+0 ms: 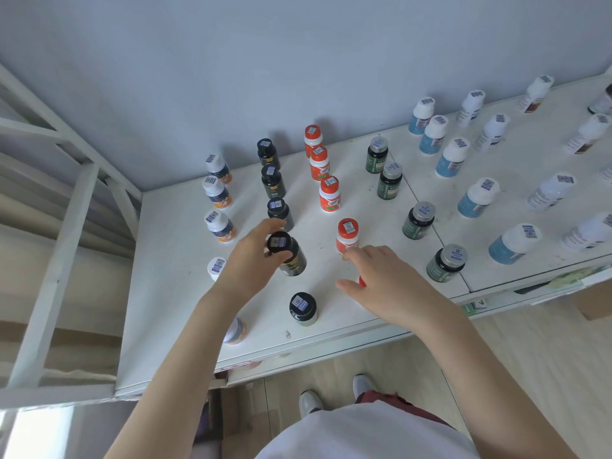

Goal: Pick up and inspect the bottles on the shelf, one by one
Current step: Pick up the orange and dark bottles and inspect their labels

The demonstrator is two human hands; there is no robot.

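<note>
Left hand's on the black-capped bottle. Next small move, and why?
Likely lift it straight up. The left hand curls its fingers round the cap of the black-capped bottle. Other bottles stand close behind and in front on the shelf, so a vertical lift should clear them.

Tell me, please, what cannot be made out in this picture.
Head view:
- Red bottle: almost wholly under the right hand; its grip unclear.
- White-capped bottle: body behind the left hand.
- Orange-labelled bottle: top under the left forearm.
- Far-right bottle: cut by the frame edge.
- Cap stickers: print too small.
</note>
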